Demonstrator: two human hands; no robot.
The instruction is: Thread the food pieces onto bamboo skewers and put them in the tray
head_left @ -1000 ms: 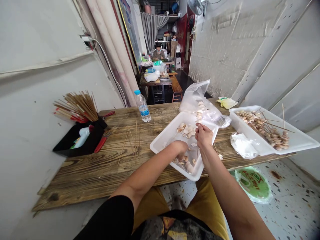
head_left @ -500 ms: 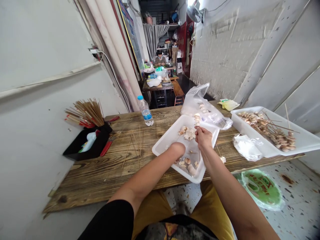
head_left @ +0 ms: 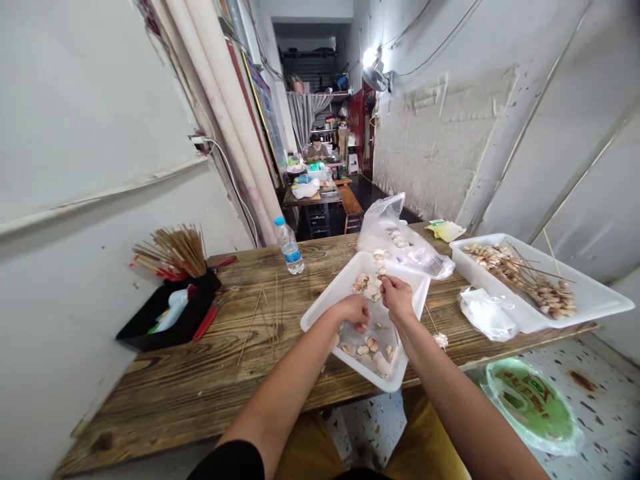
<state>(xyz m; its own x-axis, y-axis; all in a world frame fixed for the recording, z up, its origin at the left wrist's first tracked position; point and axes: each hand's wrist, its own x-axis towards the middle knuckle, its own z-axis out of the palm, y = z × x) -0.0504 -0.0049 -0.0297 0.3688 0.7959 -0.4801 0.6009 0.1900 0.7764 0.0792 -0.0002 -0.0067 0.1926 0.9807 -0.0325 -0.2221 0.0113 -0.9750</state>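
Observation:
Both my hands are over a white tray (head_left: 320, 303) of pale food pieces (head_left: 367, 345) on the wooden table (head_left: 210, 360). My right hand (head_left: 397, 299) is closed in a pinch round a thin bamboo skewer that carries several threaded pieces (head_left: 379, 256) above it. My left hand (head_left: 356, 312) is curled with its fingers down among the pieces in the tray; what it holds is hidden.
A second white tray (head_left: 595, 293) with finished skewers stands at the right. A clear plastic bag (head_left: 395, 230), a water bottle (head_left: 290, 247), loose skewers (head_left: 265, 310), a black box (head_left: 170, 313) with a skewer bundle (head_left: 175, 250) and red tools lie around. A person sits at a far table.
The view has tilted up, so everything sits lower in the frame. My left hand has lifted slightly from the tray's near end and come closer to my right hand.

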